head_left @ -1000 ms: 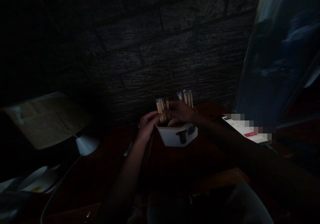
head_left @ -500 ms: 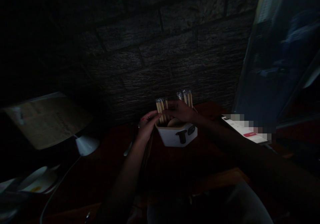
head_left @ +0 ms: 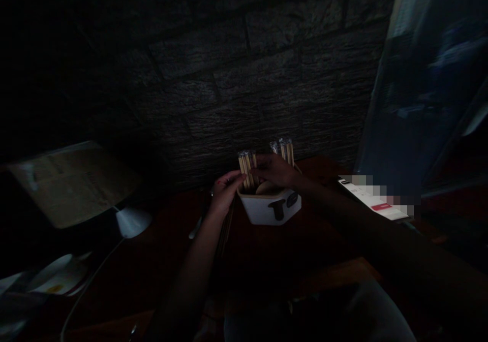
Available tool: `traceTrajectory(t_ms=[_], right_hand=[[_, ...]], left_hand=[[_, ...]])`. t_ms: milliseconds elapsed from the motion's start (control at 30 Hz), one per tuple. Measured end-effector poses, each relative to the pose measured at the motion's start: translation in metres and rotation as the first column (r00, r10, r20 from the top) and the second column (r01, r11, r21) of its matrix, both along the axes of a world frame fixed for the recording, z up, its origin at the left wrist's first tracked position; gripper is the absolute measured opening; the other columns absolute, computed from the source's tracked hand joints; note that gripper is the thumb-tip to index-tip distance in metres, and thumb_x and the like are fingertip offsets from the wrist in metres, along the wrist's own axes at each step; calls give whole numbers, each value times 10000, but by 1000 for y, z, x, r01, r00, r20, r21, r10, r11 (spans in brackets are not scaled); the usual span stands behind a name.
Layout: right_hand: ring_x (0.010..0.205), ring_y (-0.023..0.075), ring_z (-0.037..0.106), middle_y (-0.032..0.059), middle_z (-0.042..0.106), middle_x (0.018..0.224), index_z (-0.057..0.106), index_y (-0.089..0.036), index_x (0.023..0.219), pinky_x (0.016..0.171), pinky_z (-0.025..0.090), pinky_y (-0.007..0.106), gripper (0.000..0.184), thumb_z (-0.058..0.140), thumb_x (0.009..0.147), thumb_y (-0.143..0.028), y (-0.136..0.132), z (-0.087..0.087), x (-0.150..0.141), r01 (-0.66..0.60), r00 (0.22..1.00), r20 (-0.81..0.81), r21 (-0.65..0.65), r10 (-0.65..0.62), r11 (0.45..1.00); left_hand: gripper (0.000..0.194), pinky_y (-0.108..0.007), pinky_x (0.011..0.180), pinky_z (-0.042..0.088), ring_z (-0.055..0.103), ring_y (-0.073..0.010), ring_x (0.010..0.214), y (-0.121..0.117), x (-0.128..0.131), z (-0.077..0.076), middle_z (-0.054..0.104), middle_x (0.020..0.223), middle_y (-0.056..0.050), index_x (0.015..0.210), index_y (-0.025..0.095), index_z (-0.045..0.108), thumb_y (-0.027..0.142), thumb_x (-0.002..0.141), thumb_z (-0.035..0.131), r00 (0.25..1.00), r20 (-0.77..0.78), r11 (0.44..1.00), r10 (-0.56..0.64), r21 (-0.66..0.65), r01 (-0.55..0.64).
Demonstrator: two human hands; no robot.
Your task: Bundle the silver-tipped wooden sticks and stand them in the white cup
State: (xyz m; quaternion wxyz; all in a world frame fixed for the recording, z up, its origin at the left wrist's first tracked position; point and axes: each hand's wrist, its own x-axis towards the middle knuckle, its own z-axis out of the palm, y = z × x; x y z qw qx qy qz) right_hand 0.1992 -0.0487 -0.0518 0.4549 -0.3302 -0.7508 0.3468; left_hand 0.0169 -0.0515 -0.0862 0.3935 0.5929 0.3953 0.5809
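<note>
1. Wrapped sticks stand nearly upright at the left end of the white container, tops tilting slightly left.
2. Left hand and right hand grip them from either side.
3. Dark reddish desk; block-patterned wall on the far side.

A dim room, perhaps an eatery: block-patterned wall, wooden table, wrapped sticks
</note>
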Motion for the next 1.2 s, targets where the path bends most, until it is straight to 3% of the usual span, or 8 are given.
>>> traceTrajectory(t_ms=[533, 1200], right_hand=[[584, 113, 598, 27, 710, 851, 723, -197, 1010, 529, 489, 238, 239, 679, 779, -237, 3, -2, -1, 15, 1000, -27, -47, -16, 999], [555, 93, 582, 37, 708, 835, 708, -181, 1047, 525, 478, 224, 256, 660, 802, -236, 0, 0, -1, 38, 999, 23, -54, -37, 998]], left_hand=[[275, -283, 809, 450, 635, -180, 835, -3, 1, 3, 723, 881, -35, 885, 157, 732, 337, 680, 762, 1000, 3, 1000, -13, -1, 13], [315, -305, 852, 460, 646, -202, 915, -2, 2, 2, 723, 966, -48, 954, 176, 718, 333, 686, 763, 999, 33, 999, -34, -9, 34]])
